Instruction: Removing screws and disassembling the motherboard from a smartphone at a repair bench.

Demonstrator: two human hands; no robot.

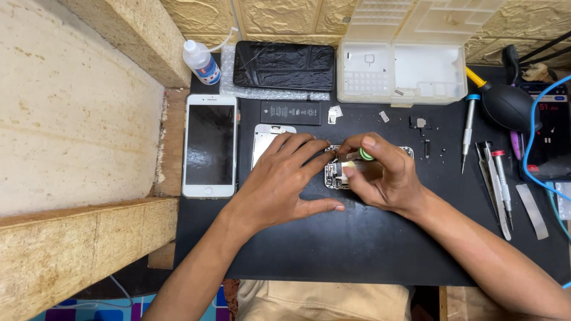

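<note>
Both hands are nearest: left hand (285,178) is pressed flat, fingers spread, on the phone (336,172); right hand (380,175) has a screwdriver (364,156) pinched; a slip could scratch the board.

Left hand (285,178) steadies the opened phone (336,173); right hand (380,175) grips a green-capped screwdriver (360,155).
</note>
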